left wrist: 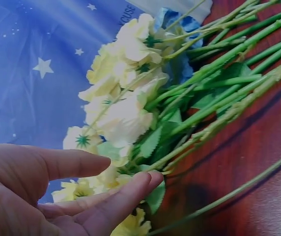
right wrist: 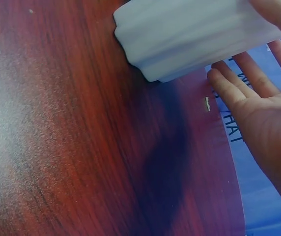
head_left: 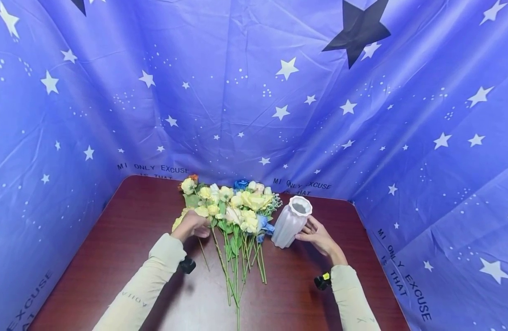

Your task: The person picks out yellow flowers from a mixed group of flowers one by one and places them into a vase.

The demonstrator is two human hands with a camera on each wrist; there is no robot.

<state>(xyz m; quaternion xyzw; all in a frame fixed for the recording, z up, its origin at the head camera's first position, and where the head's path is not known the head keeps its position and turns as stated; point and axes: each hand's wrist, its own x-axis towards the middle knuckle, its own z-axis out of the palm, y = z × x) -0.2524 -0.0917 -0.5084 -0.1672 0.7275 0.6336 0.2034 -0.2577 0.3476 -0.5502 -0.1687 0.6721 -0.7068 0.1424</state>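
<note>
A bunch of artificial flowers (head_left: 249,201), mostly pale yellow with some blue and orange blooms, lies on the table with its green stems toward me. My left hand (head_left: 193,225) is at the left side of the bunch. In the left wrist view its thumb and fingers (left wrist: 126,196) are apart beside the yellow blooms, with nothing gripped between them. To the right of the flowers is a white fluted vase (head_left: 288,223), its mouth up and leaning right. My right hand (head_left: 320,236) holds the vase's right side, thumb in front and fingers partly hidden behind it.
The dark red wooden table (head_left: 126,239) is enclosed by a blue star-printed cloth (head_left: 221,92) at the back and both sides. A loose stem (head_left: 204,254) lies below my left hand. Black wrist cameras hang at both wrists.
</note>
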